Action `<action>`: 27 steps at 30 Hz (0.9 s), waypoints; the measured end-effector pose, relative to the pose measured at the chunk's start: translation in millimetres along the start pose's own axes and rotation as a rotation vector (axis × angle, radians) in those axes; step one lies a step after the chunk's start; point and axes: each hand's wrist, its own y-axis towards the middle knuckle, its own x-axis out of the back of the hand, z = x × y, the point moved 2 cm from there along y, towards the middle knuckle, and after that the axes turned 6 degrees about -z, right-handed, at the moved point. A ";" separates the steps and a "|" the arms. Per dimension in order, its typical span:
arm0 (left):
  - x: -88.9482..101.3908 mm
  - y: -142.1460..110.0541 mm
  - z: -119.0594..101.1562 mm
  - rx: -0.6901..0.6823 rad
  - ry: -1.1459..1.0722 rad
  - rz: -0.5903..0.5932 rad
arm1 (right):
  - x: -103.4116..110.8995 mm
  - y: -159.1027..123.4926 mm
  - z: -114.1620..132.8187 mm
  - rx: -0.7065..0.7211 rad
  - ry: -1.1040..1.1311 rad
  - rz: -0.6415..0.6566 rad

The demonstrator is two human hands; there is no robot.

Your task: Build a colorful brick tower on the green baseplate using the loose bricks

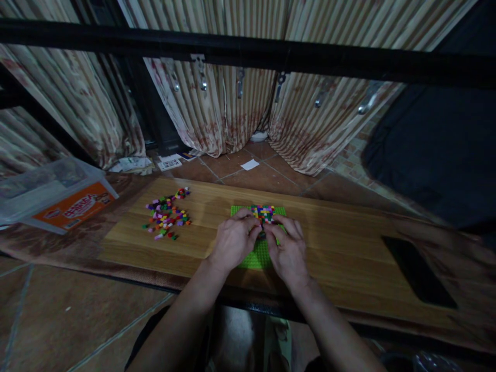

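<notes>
A bright green studded baseplate (pixel 256 258) lies on the wooden board in front of me. Along its far part runs a patch of small multicoloured toy bricks (pixel 263 211), set close together. My left hand (pixel 236 236) is over the plate's left side, thumb and fingertips pinched at the near edge of the patch. From the right, my right hand (pixel 287 245) reaches over the plate, its fingers curled together close to the left fingertips. Whatever either hand pinches is too small and too covered to make out. Both hands hide parts of the plate.
Loose coloured bricks (pixel 166 217) are scattered on the left of the wooden board (pixel 341 248). A clear plastic box (pixel 58 194) with an orange label stands farther left. A dark flat slab (pixel 418 271) lies at the right end. Beyond are a black rail (pixel 248 50) and striped curtains (pixel 225 113).
</notes>
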 end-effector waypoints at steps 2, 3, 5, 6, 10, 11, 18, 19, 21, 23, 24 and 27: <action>-1.8 1.0 -0.9 -0.021 0.046 0.009 | 0.8 0.6 -1.0 -0.017 0.023 -0.001; -2.6 1.5 -1.1 -0.026 0.060 0.010 | 1.2 0.8 -1.4 -0.024 0.036 0.002; -3.7 2.8 -0.6 -0.020 0.063 0.002 | 1.8 0.9 -2.1 -0.034 0.055 0.009; -4.1 3.5 0.0 -0.012 0.053 -0.007 | 2.0 0.9 -2.4 -0.038 0.062 0.014; -5.1 6.6 2.8 0.024 -0.013 -0.053 | 2.0 0.6 -3.3 -0.057 0.088 0.018; -5.5 6.9 3.1 0.024 -0.022 -0.058 | 1.9 0.7 -3.5 -0.064 0.096 0.022; -11.2 -3.7 -4.0 -0.021 0.069 -0.090 | 2.6 3.4 -3.4 -0.120 0.161 0.010; -12.4 -6.0 -5.6 -0.025 0.095 -0.097 | 2.8 3.9 -3.2 -0.126 0.167 0.007; -14.9 -9.9 -8.0 -0.027 0.150 -0.114 | 2.8 4.4 -2.8 -0.137 0.175 0.004; -17.3 -13.0 -9.0 -0.033 0.197 -0.134 | 2.3 4.3 -2.6 -0.142 0.187 0.008; -18.5 -14.2 -9.1 -0.039 0.215 -0.145 | 1.8 4.0 -2.7 -0.144 0.191 0.009; -21.7 -18.2 -8.2 -0.061 0.253 -0.174 | 0.1 3.6 -3.7 -0.147 0.197 0.004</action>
